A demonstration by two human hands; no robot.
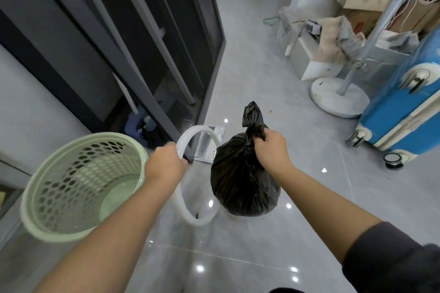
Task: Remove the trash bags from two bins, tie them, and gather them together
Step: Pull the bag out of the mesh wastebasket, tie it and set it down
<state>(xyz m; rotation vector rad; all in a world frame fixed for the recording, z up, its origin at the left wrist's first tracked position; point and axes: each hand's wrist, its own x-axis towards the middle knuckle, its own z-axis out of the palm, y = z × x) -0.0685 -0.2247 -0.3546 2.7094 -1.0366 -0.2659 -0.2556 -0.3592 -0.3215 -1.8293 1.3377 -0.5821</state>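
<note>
Now, from my seat at the far end, my right hand is fisted tight round the twisted neck of the black trash bag. A tuft of film sticks up above the knuckles, and the full belly hangs free below, clear of the floor. The bag hangs to the right of the green bin, near it but not touching. My left hand is curled round a white ring, which I take to be the bin's bag clamp. It hangs between the green bin and the bag, just beside both. The green bin itself is bagless, its perforated wall and bare bottom showing.

As for risks, I cannot tell whether a real knot sits under my fist or only a twist. If it is only a twist, slackening my fingers would let the neck unwind and the load spill onto the glossy tiles. The film looks thin and all the weight hangs from one gathered point, so a jerk could tear it there. The ring is close enough that a swing of either arm would knock it into the bag. Further right of the green bin, beyond the bag, stand a fan base and a blue suitcase, which I could clip while carrying. I see no second bin from here, so that half of the job looks undone
</note>
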